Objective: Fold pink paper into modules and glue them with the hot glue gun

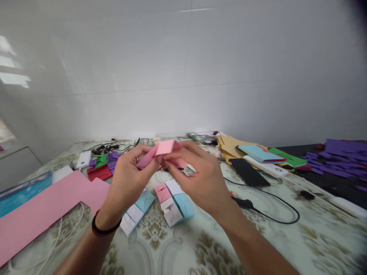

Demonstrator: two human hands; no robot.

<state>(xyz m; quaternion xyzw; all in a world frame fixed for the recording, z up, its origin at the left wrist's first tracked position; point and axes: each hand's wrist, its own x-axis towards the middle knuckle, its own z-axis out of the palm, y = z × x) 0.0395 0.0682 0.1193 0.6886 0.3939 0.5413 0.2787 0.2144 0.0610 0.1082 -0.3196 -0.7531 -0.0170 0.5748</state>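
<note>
Both hands hold a pink folded paper piece (165,148) above the middle of the table. My left hand (133,168) pinches its left side, with thumb and fingers closed on the paper. On the right side, the fingertips of my right hand (197,170) press against the paper's lower edge. Part of the piece is hidden behind the fingers. Below the hands lies a folded paper cube block (174,204) with pink, white and blue faces. A second white and blue paper block (137,212) sits beside it, partly covered by my left wrist.
Pink paper sheets (48,206) spread over the left side, near red folded paper (99,173). To the right are a black phone (249,172), a white power strip (265,166), a black cable (286,221) and purple paper strips (344,156). A wall (183,76) stands behind.
</note>
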